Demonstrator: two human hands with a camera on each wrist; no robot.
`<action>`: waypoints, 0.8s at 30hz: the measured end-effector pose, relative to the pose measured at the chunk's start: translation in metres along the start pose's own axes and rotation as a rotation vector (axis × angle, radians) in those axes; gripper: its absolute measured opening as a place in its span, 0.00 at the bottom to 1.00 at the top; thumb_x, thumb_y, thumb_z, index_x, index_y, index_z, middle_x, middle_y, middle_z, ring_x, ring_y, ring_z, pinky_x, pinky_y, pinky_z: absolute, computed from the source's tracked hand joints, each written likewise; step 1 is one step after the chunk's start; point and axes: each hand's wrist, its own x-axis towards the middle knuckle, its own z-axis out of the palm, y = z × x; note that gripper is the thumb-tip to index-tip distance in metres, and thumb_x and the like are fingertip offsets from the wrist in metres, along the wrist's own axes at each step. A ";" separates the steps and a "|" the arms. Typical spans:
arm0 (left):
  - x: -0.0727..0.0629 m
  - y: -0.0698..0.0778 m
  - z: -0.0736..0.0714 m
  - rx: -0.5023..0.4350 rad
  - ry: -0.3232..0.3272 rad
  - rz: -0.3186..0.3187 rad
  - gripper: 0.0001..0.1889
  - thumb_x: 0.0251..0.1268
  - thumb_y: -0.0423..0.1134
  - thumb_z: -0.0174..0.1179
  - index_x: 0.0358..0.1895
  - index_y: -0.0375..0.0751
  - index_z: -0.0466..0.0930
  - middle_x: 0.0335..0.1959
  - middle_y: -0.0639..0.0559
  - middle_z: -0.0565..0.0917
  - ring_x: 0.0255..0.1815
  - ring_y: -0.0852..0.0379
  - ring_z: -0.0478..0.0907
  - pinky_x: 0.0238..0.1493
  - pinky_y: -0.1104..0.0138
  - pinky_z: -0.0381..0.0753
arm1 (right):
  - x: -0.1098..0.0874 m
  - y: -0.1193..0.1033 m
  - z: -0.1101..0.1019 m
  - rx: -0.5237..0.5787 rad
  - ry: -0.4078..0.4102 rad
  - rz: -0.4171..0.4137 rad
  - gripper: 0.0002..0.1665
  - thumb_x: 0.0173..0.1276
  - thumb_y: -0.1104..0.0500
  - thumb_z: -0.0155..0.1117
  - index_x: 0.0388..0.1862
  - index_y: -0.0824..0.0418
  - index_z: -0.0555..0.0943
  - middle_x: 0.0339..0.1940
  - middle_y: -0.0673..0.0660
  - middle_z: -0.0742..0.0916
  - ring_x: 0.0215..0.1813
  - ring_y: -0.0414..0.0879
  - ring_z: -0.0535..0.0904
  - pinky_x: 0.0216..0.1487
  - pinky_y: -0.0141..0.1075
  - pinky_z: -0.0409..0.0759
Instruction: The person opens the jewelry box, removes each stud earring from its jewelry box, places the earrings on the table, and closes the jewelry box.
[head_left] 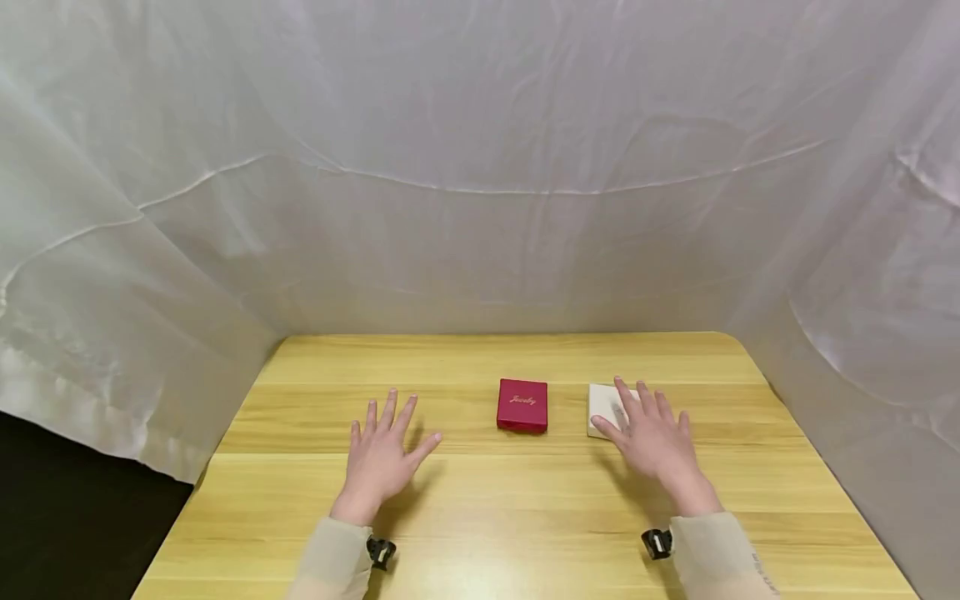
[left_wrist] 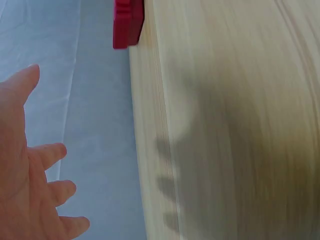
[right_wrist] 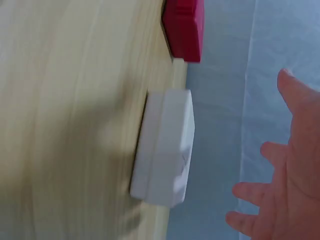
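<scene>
Hovering right hand [head_left: 654, 439] above square white box [head_left: 602, 407] on wood

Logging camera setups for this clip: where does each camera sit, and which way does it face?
Head: worn on the head, looking down at the table; both hands and sleeves show.
Left wrist: looks past the left hand along the table toward the red box.
Right wrist: looks past the right hand at the white box.
All share the red box.
</scene>
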 end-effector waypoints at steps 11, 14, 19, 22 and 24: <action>0.009 0.025 0.011 -0.099 0.000 0.027 0.42 0.67 0.70 0.45 0.78 0.50 0.54 0.77 0.39 0.51 0.75 0.31 0.47 0.68 0.34 0.48 | 0.007 -0.024 0.021 0.076 0.076 -0.093 0.46 0.73 0.35 0.51 0.79 0.59 0.55 0.73 0.74 0.63 0.70 0.74 0.58 0.64 0.71 0.54; 0.010 0.030 0.016 -0.138 -0.010 0.035 0.42 0.68 0.68 0.46 0.78 0.49 0.54 0.77 0.37 0.51 0.74 0.31 0.49 0.68 0.35 0.49 | 0.011 -0.033 0.028 0.131 0.102 -0.130 0.44 0.73 0.40 0.56 0.77 0.61 0.58 0.71 0.73 0.66 0.69 0.72 0.61 0.65 0.68 0.58; 0.011 0.040 0.024 -0.206 -0.019 0.048 0.40 0.70 0.64 0.50 0.78 0.47 0.54 0.76 0.34 0.52 0.73 0.31 0.53 0.68 0.37 0.54 | 0.016 -0.052 0.039 0.258 0.107 -0.179 0.40 0.71 0.47 0.62 0.75 0.62 0.61 0.71 0.70 0.68 0.70 0.67 0.62 0.68 0.63 0.59; 0.012 0.044 0.027 -0.245 -0.022 0.051 0.40 0.70 0.63 0.52 0.78 0.47 0.54 0.76 0.34 0.52 0.72 0.31 0.56 0.67 0.38 0.58 | 0.020 -0.062 0.045 0.332 0.080 -0.189 0.38 0.72 0.50 0.62 0.74 0.63 0.62 0.70 0.68 0.69 0.70 0.65 0.62 0.69 0.59 0.60; 0.013 0.046 0.027 -0.269 -0.028 0.046 0.40 0.70 0.62 0.52 0.78 0.48 0.54 0.76 0.34 0.53 0.71 0.30 0.58 0.66 0.38 0.60 | 0.023 -0.067 0.049 0.372 0.048 -0.185 0.37 0.73 0.50 0.61 0.75 0.63 0.62 0.71 0.67 0.69 0.71 0.64 0.63 0.69 0.58 0.60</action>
